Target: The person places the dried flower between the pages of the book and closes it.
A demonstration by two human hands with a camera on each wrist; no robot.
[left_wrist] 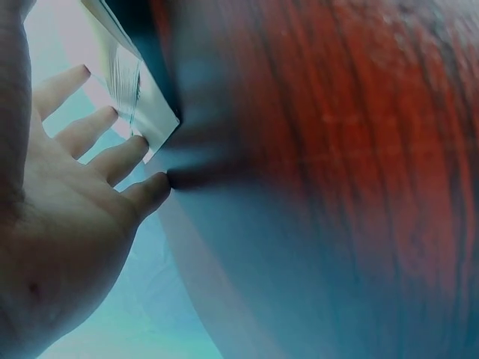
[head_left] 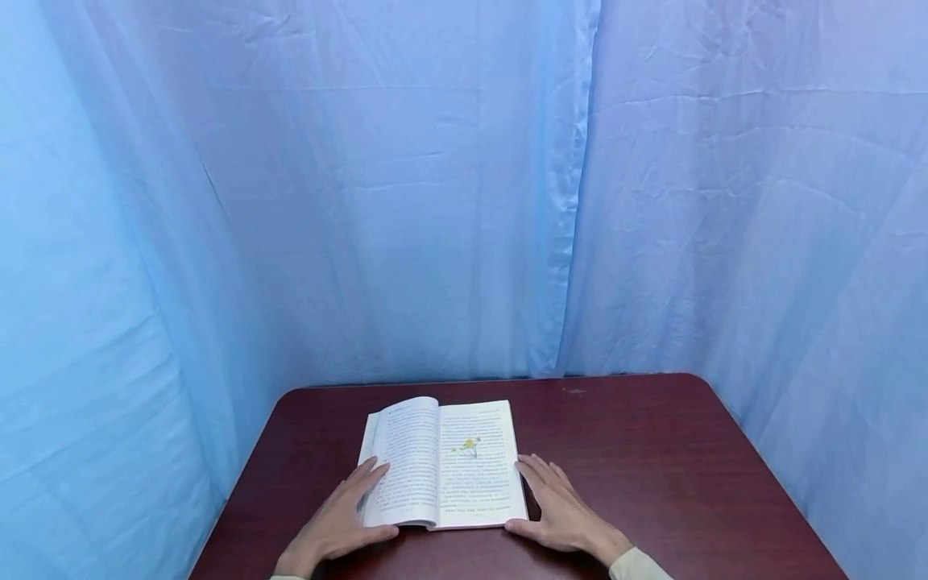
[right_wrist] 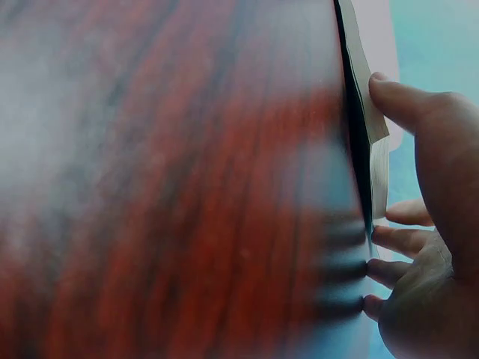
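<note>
An open book [head_left: 474, 495] lies on the dark red table, its printed pages facing up and the left-hand pages bulging near the spine. On the right page is a small yellow flower sprig [head_left: 470, 445] with thin stems. My left hand [head_left: 339, 511] is at the book's left side, fingers spread, with fingertips over the page margin and the thumb by the lower edge. In the left wrist view, extended fingers [left_wrist: 123, 161] reach the book's corner. My right hand [head_left: 561, 507] rests along the right edge, its thumb near the lower right corner; the right wrist view shows the fingers [right_wrist: 400, 241] loosely extended against the page block.
The dark red wood-grain table [head_left: 652, 451] has rounded far corners and extends on both sides of the book. Blue curtains [head_left: 406, 242] hang behind it and along both sides. A small scuff mark [head_left: 573, 391] shows near the far edge.
</note>
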